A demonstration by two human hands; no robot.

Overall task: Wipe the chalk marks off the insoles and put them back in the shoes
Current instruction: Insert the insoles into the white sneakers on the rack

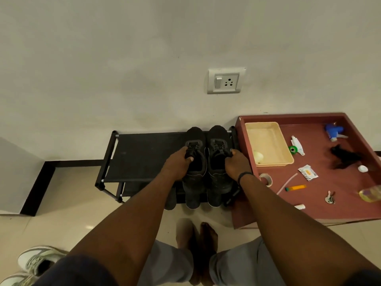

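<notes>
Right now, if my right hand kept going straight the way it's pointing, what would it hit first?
Your right hand grips the right black shoe and points toward the wall. Straight on, it would first meet that shoe's laces and toe, then probably the wall behind the rack, though depth is hard to judge.

Two shoes [206, 162] side by side on rack [140, 157], table [329, 193] right
</notes>
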